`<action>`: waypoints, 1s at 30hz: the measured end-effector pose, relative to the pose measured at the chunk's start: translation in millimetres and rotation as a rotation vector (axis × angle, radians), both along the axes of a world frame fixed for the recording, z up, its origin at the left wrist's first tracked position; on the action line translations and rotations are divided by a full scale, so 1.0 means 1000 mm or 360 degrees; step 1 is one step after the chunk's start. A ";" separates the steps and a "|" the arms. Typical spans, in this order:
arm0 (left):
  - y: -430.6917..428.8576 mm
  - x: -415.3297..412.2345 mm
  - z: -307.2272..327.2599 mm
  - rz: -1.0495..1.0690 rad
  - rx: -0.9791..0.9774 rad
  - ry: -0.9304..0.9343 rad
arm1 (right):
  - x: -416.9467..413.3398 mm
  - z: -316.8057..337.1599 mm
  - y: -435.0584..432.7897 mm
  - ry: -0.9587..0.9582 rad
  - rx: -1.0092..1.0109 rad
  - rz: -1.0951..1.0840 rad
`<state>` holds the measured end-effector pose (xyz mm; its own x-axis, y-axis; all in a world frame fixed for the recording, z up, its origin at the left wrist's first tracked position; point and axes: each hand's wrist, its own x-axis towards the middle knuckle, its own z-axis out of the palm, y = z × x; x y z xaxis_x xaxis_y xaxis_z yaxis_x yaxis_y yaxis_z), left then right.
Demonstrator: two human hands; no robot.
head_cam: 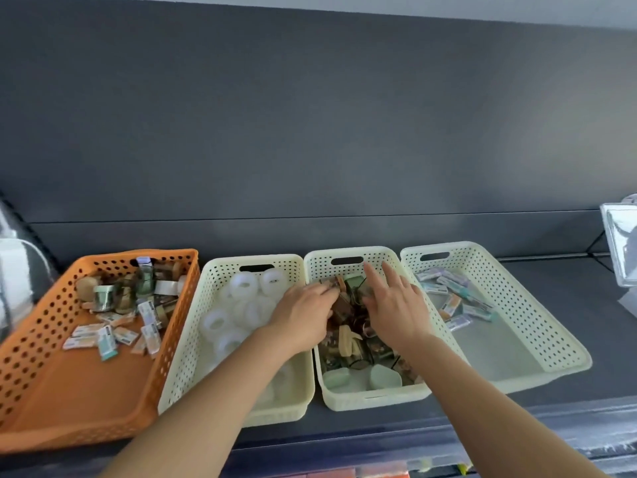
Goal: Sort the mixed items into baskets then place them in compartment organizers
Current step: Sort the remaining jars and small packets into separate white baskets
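Observation:
An orange basket (62,384) at the left holds mixed items: small packets, tape rolls and binder clips. Three cream baskets stand in a row beside it. The left cream basket (193,357) holds several clear tape rolls (243,286). In the middle cream basket (375,398) lie binder clips and small pieces (348,336). Several small flat packets (455,298) fill the far end of the right cream basket (537,339). My left hand (303,315) reaches into the middle basket and pinches a clip. My right hand (396,301) hovers over the same pile with fingers spread.
All baskets sit on a dark shelf (586,294) against a dark grey wall. A clear plastic holder (620,243) stands at the far right. A white and clear object (13,267) is at the far left edge. Coloured bins show below the shelf's front edge.

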<state>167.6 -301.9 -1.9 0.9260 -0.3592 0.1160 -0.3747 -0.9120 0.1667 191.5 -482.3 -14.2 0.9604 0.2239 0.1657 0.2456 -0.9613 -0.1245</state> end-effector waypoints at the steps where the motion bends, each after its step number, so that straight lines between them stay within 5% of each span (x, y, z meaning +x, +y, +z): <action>1: 0.004 -0.002 0.002 0.0022 -0.0070 -0.0009 | -0.001 0.000 0.002 -0.0053 -0.0011 0.0024; 20: 0.185 -0.071 0.035 0.0781 0.0284 -0.0185 | -0.028 0.038 0.192 -0.0045 0.0258 0.0728; 30: 0.295 -0.094 0.002 0.1062 0.0346 0.0407 | -0.048 0.032 0.317 0.0187 -0.0296 0.0995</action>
